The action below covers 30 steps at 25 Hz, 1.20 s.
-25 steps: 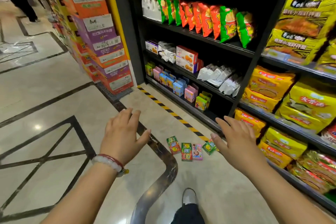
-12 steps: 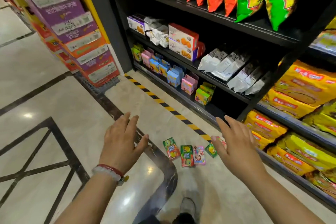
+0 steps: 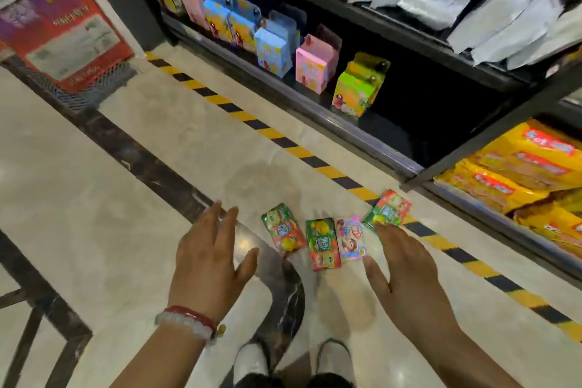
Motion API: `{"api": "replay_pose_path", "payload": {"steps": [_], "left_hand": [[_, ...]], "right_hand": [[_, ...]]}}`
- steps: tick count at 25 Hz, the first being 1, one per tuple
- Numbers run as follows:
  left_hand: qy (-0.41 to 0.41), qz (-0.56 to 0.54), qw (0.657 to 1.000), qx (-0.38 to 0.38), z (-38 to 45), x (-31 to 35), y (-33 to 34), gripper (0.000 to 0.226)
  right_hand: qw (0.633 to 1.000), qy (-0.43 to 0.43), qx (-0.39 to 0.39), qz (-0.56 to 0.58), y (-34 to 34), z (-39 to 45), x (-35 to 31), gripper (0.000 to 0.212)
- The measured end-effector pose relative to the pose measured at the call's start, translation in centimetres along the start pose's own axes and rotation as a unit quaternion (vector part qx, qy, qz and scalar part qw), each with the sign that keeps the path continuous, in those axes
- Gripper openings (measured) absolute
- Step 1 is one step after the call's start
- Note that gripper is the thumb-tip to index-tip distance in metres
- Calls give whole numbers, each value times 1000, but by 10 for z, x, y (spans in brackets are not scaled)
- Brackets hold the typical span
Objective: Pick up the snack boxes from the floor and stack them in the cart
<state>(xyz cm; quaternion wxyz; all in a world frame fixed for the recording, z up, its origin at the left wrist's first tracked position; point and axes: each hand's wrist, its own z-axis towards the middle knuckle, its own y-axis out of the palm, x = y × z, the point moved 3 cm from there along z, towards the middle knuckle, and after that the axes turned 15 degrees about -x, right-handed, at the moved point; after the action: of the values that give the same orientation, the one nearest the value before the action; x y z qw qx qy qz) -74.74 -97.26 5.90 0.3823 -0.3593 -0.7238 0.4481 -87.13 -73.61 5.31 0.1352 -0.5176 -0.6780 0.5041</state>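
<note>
on floor: four colourful snack boxes [image 3: 321, 242].

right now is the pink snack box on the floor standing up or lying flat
Lying flat. The pink snack box shows its printed front face upward on the floor, beside the green and red box.

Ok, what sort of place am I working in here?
Most likely a shop aisle, a supermarket or snack store: black metal shelving stocked with rows of small colourful cartons and yellow snack bags, plus yellow-and-black hazard tape on the polished tile floor.
</note>
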Motion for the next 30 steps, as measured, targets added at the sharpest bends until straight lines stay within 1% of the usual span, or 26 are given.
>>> {"api": "replay_pose_path", "payload": {"steps": [2, 4, 5, 7, 8, 9, 10, 11, 12, 14, 15, 16, 17, 18, 19, 20, 22, 24, 25, 28, 30], "left_hand": [[-39, -31, 996, -70, 35, -23, 81, 60], [-91, -84, 983, -134, 73, -46, 161, 58], [-112, -113, 973, -169, 94, -55, 200, 59], [-166, -185, 942, -225, 135, -68, 269, 61], [-210, -240, 916, -241, 153, -74, 299, 64], [-254, -313, 881, -248, 170, -79, 327, 72], [-284, -377, 847, -244, 184, -80, 351, 84], [-307, -418, 822, -234, 194, -79, 367, 95], [-319, -430, 814, -226, 202, -78, 379, 99], [-341, -410, 820, -209, 214, -74, 388, 89], [-355, -401, 822, -195, 215, -72, 386, 84], [-361, -404, 822, -174, 214, -70, 383, 81], [-359, -412, 820, -167, 215, -69, 385, 80], [-351, -419, 821, -164, 216, -67, 388, 79], [-341, -419, 825, -163, 214, -66, 390, 78], [-323, -415, 836, -159, 214, -67, 394, 76], [-279, -394, 864, -145, 216, -69, 397, 69], [-248, -373, 886, -122, 218, -71, 396, 65], [-239, -373, 889, -118, 217, -73, 394, 64], [-218, -421, 870, -140, 213, -78, 394, 67], [-201, -453, 851, -173, 207, -79, 394, 71]], "right_hand": [[998, 23, -46, 28, 72, 44, 25, 64], [996, 39, -73, 38, 144, 92, 51, 72], [994, 45, -97, 34, 179, 117, 65, 78], [983, 51, -171, 38, 239, 163, 86, 86], [978, 65, -189, 54, 266, 183, 97, 83], [976, 92, -182, 71, 287, 201, 104, 72], [981, 110, -149, 63, 303, 216, 111, 57], [987, 117, -101, 32, 308, 225, 114, 49], [990, 115, -86, -7, 314, 232, 112, 49], [982, 152, -93, -59, 316, 236, 105, 66], [982, 154, -95, -60, 318, 236, 103, 77], [982, 149, -93, -62, 321, 233, 101, 84], [980, 166, -103, -29, 325, 232, 101, 85], [983, 156, -101, 4, 335, 233, 108, 84], [986, 147, -76, 9, 336, 232, 108, 83], [988, 139, -71, 13, 336, 233, 104, 81], [989, 120, -45, 67, 328, 236, 100, 75], [982, 137, -36, 129, 326, 236, 103, 68], [977, 139, -36, 160, 328, 236, 104, 65], [956, 145, -43, 253, 328, 235, 105, 65], [933, 145, -67, 322, 324, 230, 110, 63]]}}
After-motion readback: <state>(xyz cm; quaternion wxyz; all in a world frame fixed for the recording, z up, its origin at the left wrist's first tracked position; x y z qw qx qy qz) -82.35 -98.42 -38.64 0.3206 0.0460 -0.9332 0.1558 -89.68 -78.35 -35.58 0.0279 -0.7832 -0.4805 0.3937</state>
